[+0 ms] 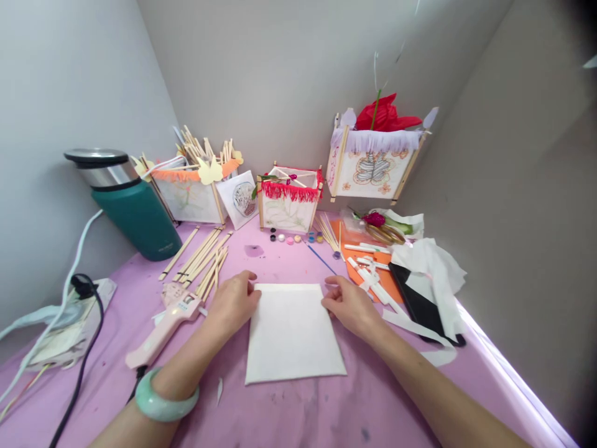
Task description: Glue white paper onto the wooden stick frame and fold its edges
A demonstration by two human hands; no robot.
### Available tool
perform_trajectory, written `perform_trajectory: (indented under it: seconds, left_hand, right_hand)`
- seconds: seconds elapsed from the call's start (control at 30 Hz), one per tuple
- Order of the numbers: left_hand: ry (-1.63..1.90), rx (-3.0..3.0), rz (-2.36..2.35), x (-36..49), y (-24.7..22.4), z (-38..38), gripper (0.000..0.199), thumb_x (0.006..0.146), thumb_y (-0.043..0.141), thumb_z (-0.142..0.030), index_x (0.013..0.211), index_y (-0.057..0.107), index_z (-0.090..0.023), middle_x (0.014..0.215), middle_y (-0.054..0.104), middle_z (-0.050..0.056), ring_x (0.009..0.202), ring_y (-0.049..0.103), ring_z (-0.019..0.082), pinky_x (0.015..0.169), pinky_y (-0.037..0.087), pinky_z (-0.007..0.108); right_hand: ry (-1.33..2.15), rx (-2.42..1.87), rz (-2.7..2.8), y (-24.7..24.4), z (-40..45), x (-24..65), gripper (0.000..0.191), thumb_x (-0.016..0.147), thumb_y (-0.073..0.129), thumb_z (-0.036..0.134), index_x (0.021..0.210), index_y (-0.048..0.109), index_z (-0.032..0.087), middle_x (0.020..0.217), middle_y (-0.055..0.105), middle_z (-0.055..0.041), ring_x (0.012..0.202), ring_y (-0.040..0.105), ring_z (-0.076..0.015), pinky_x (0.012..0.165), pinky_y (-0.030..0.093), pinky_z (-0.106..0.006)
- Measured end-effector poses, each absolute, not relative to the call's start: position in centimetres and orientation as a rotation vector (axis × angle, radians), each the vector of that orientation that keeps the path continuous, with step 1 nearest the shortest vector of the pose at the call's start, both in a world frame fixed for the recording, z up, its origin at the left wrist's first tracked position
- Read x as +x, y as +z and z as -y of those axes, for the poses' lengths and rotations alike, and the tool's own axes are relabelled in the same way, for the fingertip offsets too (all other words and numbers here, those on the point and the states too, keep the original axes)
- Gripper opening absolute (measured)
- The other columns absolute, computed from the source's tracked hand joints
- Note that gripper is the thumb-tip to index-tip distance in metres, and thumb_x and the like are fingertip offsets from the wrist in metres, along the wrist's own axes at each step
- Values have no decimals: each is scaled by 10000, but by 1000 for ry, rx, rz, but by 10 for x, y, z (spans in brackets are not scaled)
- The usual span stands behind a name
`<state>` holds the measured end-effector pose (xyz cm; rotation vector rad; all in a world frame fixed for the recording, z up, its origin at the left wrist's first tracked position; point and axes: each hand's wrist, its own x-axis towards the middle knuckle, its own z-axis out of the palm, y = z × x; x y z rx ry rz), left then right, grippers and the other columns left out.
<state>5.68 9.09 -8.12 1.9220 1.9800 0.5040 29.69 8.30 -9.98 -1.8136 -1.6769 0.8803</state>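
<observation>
A flat white square panel [295,333] lies on the pink-covered table in front of me; I cannot tell if it is paper or cloth. My left hand [234,298] pinches its far left corner, thumb and fingers curled at the edge. At the far right corner my right hand [349,305] holds the edge in the same way. A pale green bangle [166,398] circles my left wrist. Just left of that hand lies a pink glue gun [165,326] with a black cord. Beyond it are several wooden sticks [200,255], some marked with black bands.
A teal tumbler [135,211] and a power strip [69,330] stand left. Decorated lantern-like boxes line the back: orange-fringed [191,202], red-fringed [286,208] and purple-fringed [377,168]. Small paint pots [290,239] and a blue brush [321,258] lie ahead; white scraps [433,280] cover a black tablet-like object [417,305] right.
</observation>
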Motion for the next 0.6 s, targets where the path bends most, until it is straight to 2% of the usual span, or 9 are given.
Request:
perform_trajectory:
  seconds: [0.1, 0.2, 0.3, 0.37, 0.5, 0.6]
  left_hand:
    - [894, 1556, -1727, 57, -82, -92, 385, 739, 571, -274, 1097, 594, -134, 819, 620, 26, 704, 601, 170, 666, 460, 301]
    - [1104, 1212, -1444, 61, -81, -91, 452, 674, 668, -345, 1067, 608, -129, 793, 584, 2, 646, 574, 128, 609, 469, 261]
    - [1156, 1092, -1363, 64, -78, -90, 479, 628, 722, -336, 1046, 621, -125, 752, 608, -2, 644, 572, 112, 626, 464, 238]
    - [1183, 1068, -1340, 65, -77, -89, 483, 614, 739, -324, 1038, 628, -120, 742, 631, 7, 657, 576, 110, 634, 457, 227]
    - [1293, 982, -1302, 64, -75, -89, 512, 548, 787, -301, 1002, 646, -110, 780, 644, 15, 690, 585, 110, 640, 458, 218]
    - [1280, 938, -1305, 64, -75, -89, 544, 538, 795, -329, 1005, 648, -92, 818, 673, 53, 701, 611, 141, 665, 485, 262]
  right_hand:
    - [1043, -1703, 1458, -100, -84, 298, 378, 752, 579, 216, 1119, 550, 128, 674, 599, 23, 526, 549, -127, 528, 416, -256]
    - [1073, -1554, 1366, -99, -85, 300, 307, 792, 552, 362, 1015, 596, 157, 650, 566, 23, 490, 493, -119, 468, 372, -251]
    - [900, -1543, 1367, -100, -88, 304, 255, 774, 572, 411, 872, 609, 178, 712, 606, -4, 565, 528, -129, 529, 399, -257]
    - [892, -1561, 1316, -102, -89, 306, 285, 752, 597, 414, 906, 593, 175, 728, 614, -8, 571, 539, -135, 545, 410, -266]
    - [1099, -1447, 1257, -105, -89, 304, 337, 757, 595, 432, 960, 589, 162, 636, 552, 26, 485, 479, -115, 479, 369, -251]
    - [1059, -1354, 1223, -105, -86, 301, 332, 755, 619, 441, 943, 606, 167, 711, 576, 6, 546, 498, -117, 500, 382, -242]
